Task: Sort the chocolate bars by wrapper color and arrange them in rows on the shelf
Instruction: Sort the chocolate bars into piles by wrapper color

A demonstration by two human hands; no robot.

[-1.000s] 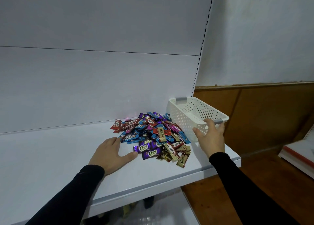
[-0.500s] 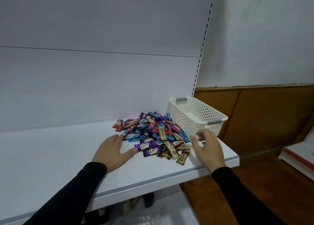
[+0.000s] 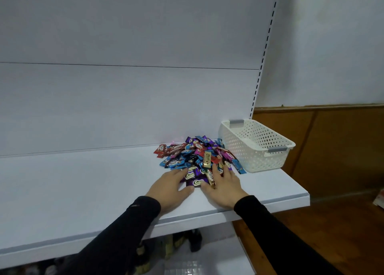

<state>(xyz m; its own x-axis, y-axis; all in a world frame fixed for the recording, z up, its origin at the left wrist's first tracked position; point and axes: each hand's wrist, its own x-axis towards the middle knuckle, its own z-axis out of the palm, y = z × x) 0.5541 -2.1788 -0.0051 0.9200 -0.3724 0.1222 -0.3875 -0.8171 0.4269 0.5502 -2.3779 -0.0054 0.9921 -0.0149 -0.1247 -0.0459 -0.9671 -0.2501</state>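
Note:
A mixed pile of chocolate bars (image 3: pixel 195 153) in red, blue, purple, pink and gold wrappers lies on the white shelf (image 3: pixel 83 183), towards its right end near the back panel. My left hand (image 3: pixel 170 188) lies flat at the pile's near left edge, fingers touching purple bars (image 3: pixel 196 182). My right hand (image 3: pixel 223 184) rests flat on the near right edge, its straight fingers over gold bars (image 3: pixel 209 176). Neither hand grips a bar.
An empty white perforated basket (image 3: pixel 255 148) stands on the shelf just right of the pile. The shelf ends at its right edge (image 3: pixel 299 200), with wooden floor and wall panelling beyond. Dark items sit on a lower level under the shelf.
My right hand left the basket's rim and moved left and down onto the pile's near right edge. My left hand slid slightly right, its fingers now on the purple bars.

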